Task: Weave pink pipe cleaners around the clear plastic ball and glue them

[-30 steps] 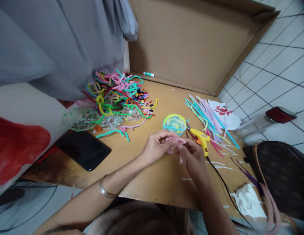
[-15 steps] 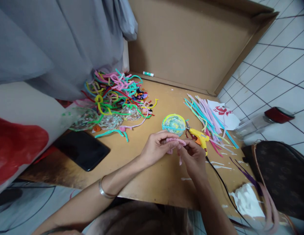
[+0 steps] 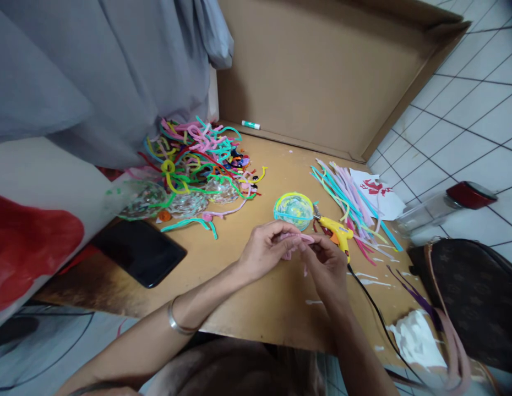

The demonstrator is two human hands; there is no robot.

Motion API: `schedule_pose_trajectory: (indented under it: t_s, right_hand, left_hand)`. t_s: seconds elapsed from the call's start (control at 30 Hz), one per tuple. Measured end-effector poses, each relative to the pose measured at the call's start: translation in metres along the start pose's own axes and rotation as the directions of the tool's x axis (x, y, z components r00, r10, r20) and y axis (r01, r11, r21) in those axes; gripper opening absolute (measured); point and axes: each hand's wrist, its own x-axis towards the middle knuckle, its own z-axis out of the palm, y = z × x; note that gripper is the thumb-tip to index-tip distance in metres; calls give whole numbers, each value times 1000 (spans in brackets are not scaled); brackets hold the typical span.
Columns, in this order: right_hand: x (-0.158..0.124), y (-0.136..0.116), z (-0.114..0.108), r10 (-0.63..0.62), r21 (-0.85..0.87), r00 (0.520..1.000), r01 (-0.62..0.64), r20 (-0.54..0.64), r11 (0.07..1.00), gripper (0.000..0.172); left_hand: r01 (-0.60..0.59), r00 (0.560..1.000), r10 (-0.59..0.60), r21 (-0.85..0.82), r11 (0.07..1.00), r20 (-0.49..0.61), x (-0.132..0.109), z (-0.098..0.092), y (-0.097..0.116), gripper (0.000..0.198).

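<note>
Between my two hands is a bent pink pipe cleaner (image 3: 308,238), partly hidden by the fingers. My left hand (image 3: 266,247) is closed on it, thumb and fingers pinching. Close against it, my right hand (image 3: 327,263) pinches the same pink piece, and a short end hangs below. Just beyond the hands lies a round, clear disc with a yellow and blue pipe cleaner rim (image 3: 294,210). A yellow glue gun (image 3: 339,233) rests right of it, behind my right hand.
Tangled pipe cleaners (image 3: 198,154) are heaped at the left, near a black phone (image 3: 142,252). Straight pipe cleaners (image 3: 355,192) lie at the right. A glue stick (image 3: 250,125), a bottle (image 3: 450,201), a brown handbag (image 3: 466,297) and white tissue (image 3: 417,336) surround the workspace. The glue gun's cord (image 3: 375,308) runs toward the front edge.
Both hands stay almost in place on the pink pipe cleaner. Its hanging end shows slightly less below the right fingers. The view has shifted very little.
</note>
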Motion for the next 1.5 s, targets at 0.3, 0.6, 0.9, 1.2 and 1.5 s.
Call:
schedule_pose_trajectory:
  t_s: [0.3, 0.6, 0.9, 1.2, 1.5]
  right_hand:
    - [2, -2, -1, 28, 25, 1000, -28, 0, 999, 21]
    - [6, 1, -3, 115, 148, 993, -114, -1, 982, 26]
    - [5, 1, -4, 45, 87, 999, -45, 0, 995, 20]
    - [3, -2, -2, 46, 87, 999, -45, -12, 995, 19]
    - [5, -2, -3, 67, 107, 998, -67, 5, 992, 17]
  left_hand:
    - [-2, 1000, 3, -46, 999, 12, 0, -1, 2, 26]
    - [-94, 996, 94, 15, 995, 7, 3, -6, 3, 21]
    - [-73, 997, 72, 21, 997, 29, 2, -6, 3, 22]
    - [51, 999, -51, -59, 997, 7, 2, -5, 0, 35]
    - [-44, 999, 43, -13, 999, -21, 1, -4, 4, 27]
